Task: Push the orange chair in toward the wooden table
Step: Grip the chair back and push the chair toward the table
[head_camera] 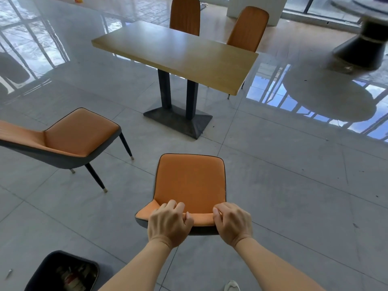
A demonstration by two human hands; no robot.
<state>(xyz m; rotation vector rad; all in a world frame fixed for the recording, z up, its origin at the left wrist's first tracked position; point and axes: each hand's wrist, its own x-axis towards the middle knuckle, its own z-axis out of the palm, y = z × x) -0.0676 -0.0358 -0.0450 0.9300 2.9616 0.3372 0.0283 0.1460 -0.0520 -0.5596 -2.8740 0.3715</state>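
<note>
Head view | left hand (pixel 170 223) and right hand (pixel 233 223) are gripping the backrest top of the orange padded chair (pixel 190 181), fingers curled | chair is standing well short of the rectangular wooden table's (pixel 178 53) near edge | risk: uneven pushing swinging it into the dark pedestal base (pixel 178 120)

The legs of the chair (pixel 190 181) hide beneath its seat, the side chair (pixel 79 131) runs off the left edge, and what lies in the bin (pixel 42 269) is too blurred to tell.
</note>
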